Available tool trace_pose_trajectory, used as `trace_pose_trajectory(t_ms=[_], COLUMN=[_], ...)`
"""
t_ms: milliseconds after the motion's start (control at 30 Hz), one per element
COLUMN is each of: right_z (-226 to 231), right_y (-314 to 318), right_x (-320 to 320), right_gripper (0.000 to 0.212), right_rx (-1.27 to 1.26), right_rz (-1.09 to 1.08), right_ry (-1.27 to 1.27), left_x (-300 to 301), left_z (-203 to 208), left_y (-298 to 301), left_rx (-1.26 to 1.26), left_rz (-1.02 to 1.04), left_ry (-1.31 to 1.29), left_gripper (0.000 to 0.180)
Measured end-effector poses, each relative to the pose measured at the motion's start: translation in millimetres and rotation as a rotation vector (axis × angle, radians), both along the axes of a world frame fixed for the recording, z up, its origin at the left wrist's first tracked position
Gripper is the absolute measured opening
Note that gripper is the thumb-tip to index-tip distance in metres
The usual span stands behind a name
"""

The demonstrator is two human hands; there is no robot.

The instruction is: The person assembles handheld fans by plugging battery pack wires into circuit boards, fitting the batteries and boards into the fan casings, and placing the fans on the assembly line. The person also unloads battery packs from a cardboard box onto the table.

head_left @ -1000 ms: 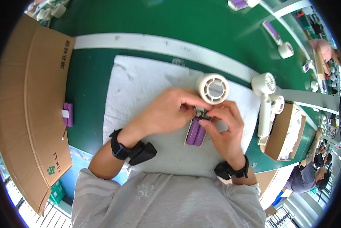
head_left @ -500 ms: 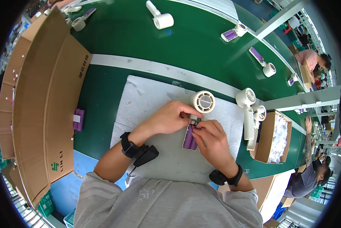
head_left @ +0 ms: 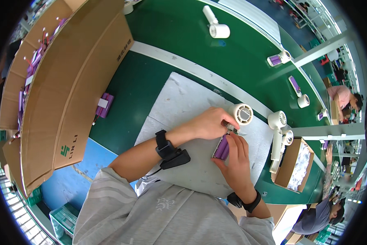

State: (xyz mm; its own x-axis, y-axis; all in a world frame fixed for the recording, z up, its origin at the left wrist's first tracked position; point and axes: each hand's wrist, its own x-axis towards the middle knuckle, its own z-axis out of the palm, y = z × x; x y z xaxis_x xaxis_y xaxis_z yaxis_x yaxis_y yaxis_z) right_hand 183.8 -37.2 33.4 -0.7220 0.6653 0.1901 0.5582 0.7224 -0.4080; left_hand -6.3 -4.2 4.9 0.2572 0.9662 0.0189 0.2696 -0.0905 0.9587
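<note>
A white handheld fan lies on the pale foam mat (head_left: pixel 167 102), its round head (head_left: pixel 243 114) farthest from me. Its handle is open and bares a purple battery pack (head_left: pixel 221 148). A small circuit board (head_left: pixel 231 128) with wires sits between pack and head. My left hand (head_left: pixel 210 123) is closed at the fan's neck, thumb and forefinger by the board. My right hand (head_left: pixel 237 159) grips the handle from the right, fingers up by the board and thumb near the pack's lower end. Fingertips partly hide the board and wires.
A tall cardboard box (head_left: pixel 77 90) with purple packs stands at left, one loose battery pack (head_left: pixel 104 105) beside it. Assembled fans (head_left: pixel 276 139) and a small box of white material (head_left: pixel 292 165) are at right. More fans (head_left: pixel 219 30) lie on the green bench beyond the white rail.
The view has turned and shifted, so the scene sits farther right. My right thumb has left the board and dropped toward the pack's lower end; my left hand remains at the neck.
</note>
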Motion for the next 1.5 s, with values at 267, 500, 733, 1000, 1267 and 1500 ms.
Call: trace_pose_trajectory(t_ms=[267, 500, 733, 1000, 1267, 1500], right_z=[-7.8, -26.3, -24.2, -1.5, -12.0, 12.9], right_y=[42.1, 206.2, 318.7, 346.5, 332.7, 282.1], right_x=[-12.0, -31.0, -41.5, -92.6, -179.6, -116.1], right_gripper=[0.076, 0.071, 0.073, 0.073, 0.073, 0.067], right_rx=[0.098, 0.047, 0.04, 0.236, 0.098, 0.026], right_rz=[-0.06, -0.17, -0.387, -0.44, -0.428, -0.1], right_ry=[0.051, -0.004, -0.138, -0.561, -0.279, -0.156], left_x=[16.6, -0.6, 0.1, 0.0, -5.1, -4.4], left_z=[-31.2, -21.2, -31.4, -29.2, -23.9, -9.9], left_y=[12.4, 15.1, 18.1, 18.5, 21.2, 28.0], left_rx=[0.318, 0.294, 0.365, 0.327, 0.322, -0.013], left_rz=[0.318, 0.439, 0.476, 0.469, 0.59, 0.727], left_ry=[-0.106, -0.064, -0.051, -0.063, -0.14, -0.626], left_gripper=[0.037, 0.033, 0.031, 0.031, 0.033, 0.023])
